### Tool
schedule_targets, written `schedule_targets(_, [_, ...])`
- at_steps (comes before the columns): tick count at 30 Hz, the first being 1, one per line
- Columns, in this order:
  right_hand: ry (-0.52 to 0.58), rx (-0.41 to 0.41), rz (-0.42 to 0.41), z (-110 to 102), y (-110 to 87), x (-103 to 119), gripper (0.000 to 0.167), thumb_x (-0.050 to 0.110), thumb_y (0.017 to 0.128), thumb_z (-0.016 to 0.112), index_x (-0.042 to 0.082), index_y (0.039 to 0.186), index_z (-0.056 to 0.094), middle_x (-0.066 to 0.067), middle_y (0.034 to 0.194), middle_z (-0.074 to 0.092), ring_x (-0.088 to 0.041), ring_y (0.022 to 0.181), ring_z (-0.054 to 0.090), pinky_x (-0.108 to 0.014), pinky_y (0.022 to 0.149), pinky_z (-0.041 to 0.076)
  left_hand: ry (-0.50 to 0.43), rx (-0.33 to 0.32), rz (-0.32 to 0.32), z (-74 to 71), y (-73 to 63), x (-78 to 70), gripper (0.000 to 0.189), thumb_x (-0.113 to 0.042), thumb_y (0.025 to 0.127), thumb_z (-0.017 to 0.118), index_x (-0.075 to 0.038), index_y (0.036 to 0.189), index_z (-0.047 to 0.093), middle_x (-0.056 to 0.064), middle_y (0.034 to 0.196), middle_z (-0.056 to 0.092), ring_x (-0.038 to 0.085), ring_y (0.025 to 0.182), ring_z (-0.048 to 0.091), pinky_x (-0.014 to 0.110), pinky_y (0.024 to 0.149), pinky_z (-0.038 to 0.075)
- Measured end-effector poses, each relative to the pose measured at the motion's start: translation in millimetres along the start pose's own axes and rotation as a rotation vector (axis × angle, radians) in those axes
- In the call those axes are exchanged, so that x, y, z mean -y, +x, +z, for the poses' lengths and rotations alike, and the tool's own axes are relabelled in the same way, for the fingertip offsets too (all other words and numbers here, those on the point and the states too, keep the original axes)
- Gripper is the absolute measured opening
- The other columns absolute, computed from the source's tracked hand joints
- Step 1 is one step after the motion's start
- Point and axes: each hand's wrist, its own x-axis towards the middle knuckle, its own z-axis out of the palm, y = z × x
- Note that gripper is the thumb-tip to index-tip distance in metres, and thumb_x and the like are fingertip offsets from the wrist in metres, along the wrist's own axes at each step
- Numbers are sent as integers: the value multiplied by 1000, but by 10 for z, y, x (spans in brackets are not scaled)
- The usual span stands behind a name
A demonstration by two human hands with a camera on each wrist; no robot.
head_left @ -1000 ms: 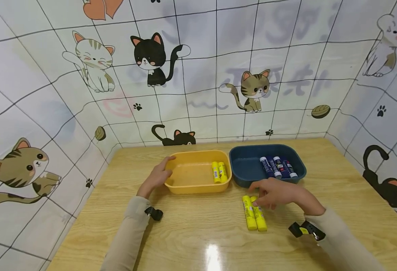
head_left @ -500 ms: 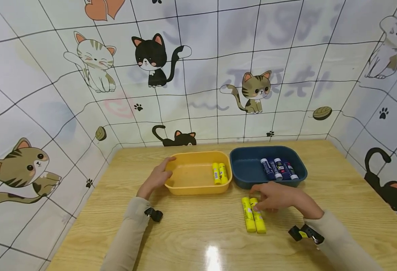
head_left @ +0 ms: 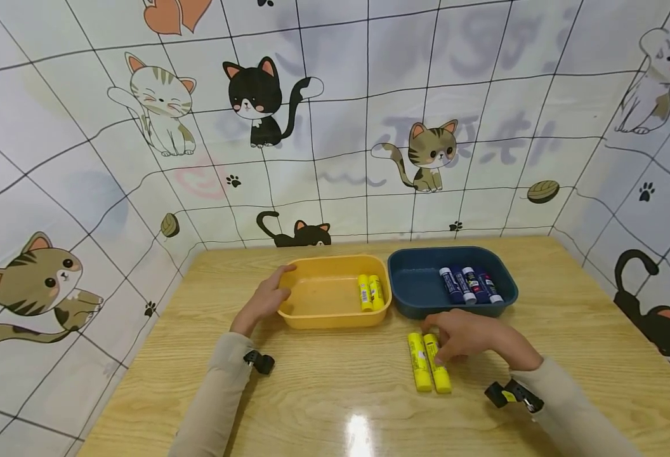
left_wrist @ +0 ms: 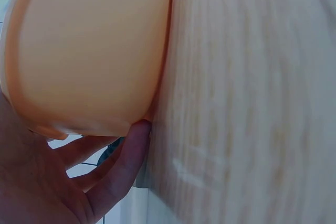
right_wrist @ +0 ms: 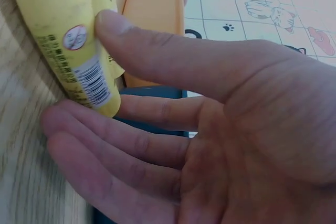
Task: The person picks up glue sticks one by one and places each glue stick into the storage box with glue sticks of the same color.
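My left hand (head_left: pixel 263 300) holds the left end of a yellow plastic basket (head_left: pixel 335 320), thumb and index finger over the rim. In the left wrist view, other fingers (left_wrist: pixel 137 139) rest against its outer wall, low near the table. Two yellow glue sticks (head_left: pixel 419 363) lie side by side on the table before a dark blue basket (head_left: pixel 417 298). Over the right one my right hand (head_left: pixel 463 333) reaches with its thumb at the side and index finger near the far end. In the right wrist view, the thumb (right_wrist: pixel 118 24) touches a yellow tube and loosely bent fingers lie by its end.
Two more yellow glue sticks (head_left: pixel 370 293) lie at the right inside the yellow basket. Several dark blue glue sticks with white ends (head_left: pixel 469 284) lie in the blue basket. Behind the wooden table (head_left: pixel 312 393) stands a cat-patterned wall covering (head_left: pixel 341 158).
My right hand has shifted slightly towards me, and the right glue stick has moved a little away from its neighbour. The left hand stays on the yellow basket.
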Motion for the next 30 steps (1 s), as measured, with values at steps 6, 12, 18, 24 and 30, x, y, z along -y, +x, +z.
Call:
schedule_targets(6, [0,39,30,-17,-11,23,62,22,81,87,6,135,61,4,63,55,-12,55,51,-26,56,43,-2,1,-4,-8,-5,2,66,-9,94,46,-17,159,38,22,148,53,29,93,57,34,78,44])
schedule_targets(12, [-16,61,71,-4,-5,62,72,25,78,90,5,139,57,3,61,54,-14,54,50,-27,57,40,-11,-1,-5,-10,-19,2,65,-9,94,46,-17,159,38,22,151,50,29,94,57,33,77,44])
schedule_targets(18, [-26,37,77,6,-23,112,74,22,76,91,3,139,56,1,67,58,-16,57,52,-28,58,41,-12,-1,0,-2,-25,-3,65,-9,95,46,-17,159,38,23,150,51,26,89,58,33,76,44])
schedule_targets(24, [-32,11,63,10,-42,158,70,20,74,92,8,133,57,-3,77,60,-18,61,55,-30,59,45,-21,-1,-1,2,-24,-1,66,-9,94,46,-16,159,38,23,150,51,27,87,56,33,76,44])
schedule_targets(30, [-61,-32,40,4,-64,178,63,20,73,93,13,121,54,-2,81,59,-18,68,55,-30,60,45,-30,6,-5,4,-12,-14,66,-9,94,46,-17,159,37,22,147,53,24,79,54,31,71,44])
